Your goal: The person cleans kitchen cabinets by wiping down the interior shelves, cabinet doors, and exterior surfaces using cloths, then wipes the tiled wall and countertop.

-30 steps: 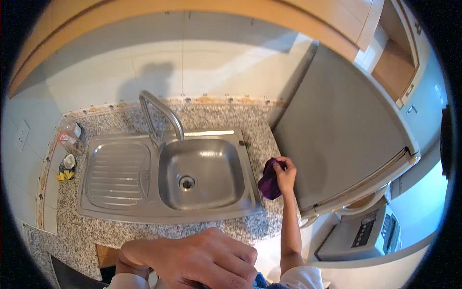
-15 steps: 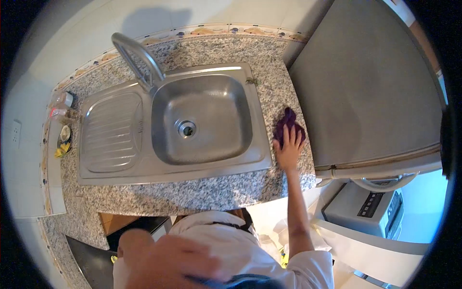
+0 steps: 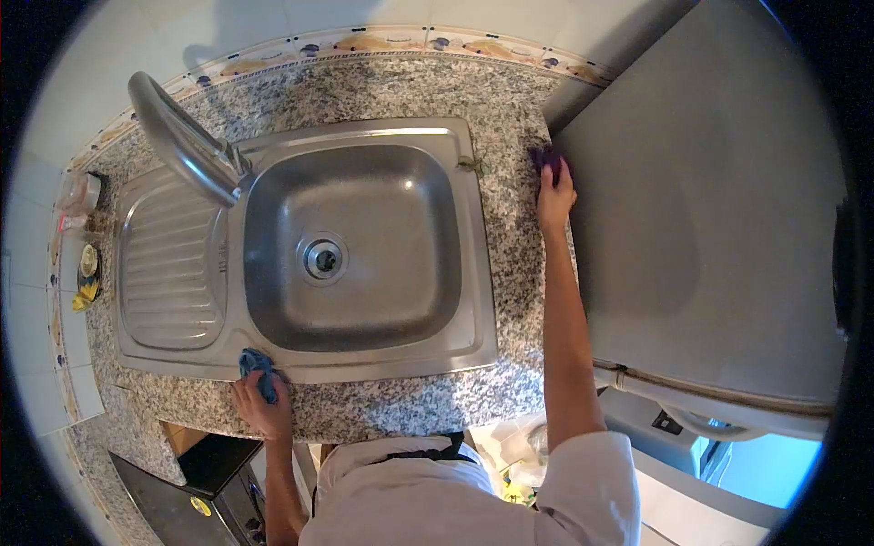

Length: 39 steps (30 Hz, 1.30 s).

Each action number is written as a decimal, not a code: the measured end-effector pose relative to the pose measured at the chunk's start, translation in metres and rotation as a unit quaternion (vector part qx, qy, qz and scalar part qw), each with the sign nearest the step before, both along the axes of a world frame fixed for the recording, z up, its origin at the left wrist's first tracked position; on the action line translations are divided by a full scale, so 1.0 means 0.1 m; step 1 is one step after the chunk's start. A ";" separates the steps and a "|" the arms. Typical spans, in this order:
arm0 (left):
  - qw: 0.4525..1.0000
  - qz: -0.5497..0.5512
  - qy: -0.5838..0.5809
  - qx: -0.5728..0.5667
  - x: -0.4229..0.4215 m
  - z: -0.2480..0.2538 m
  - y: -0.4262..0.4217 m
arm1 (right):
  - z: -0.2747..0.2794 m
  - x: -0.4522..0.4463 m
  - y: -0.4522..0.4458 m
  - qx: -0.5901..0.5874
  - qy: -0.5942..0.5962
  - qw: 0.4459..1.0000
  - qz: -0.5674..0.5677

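My right hand is closed around a dark purple cloth at the right edge of the granite countertop, beside the grey appliance. At the front edge of the sink, my left hand grips a crumpled blue cloth. Between my hands lies the steel sink, its basin showing a drain with something dark in it. A small green scrap rests on the sink's upper right rim.
A curved steel faucet rises behind the ribbed drainboard. Jars and a yellow item stand along the left wall. A large grey appliance borders the counter on the right.
My right hand has moved with the purple cloth toward the back of the counter. My left hand has come from near my body to the sink's front edge with the blue cloth.
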<state>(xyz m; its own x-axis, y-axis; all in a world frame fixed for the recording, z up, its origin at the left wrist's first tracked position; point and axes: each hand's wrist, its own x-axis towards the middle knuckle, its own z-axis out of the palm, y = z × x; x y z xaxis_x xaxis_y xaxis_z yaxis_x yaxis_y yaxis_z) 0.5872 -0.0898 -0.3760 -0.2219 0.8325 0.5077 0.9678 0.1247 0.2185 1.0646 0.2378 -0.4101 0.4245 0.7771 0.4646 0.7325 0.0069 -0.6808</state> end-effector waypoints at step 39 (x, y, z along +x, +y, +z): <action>0.995 0.089 0.019 0.044 0.07 -0.04 -0.05 | 1.95 -2.52 1.70 0.234 -0.389 0.849 0.270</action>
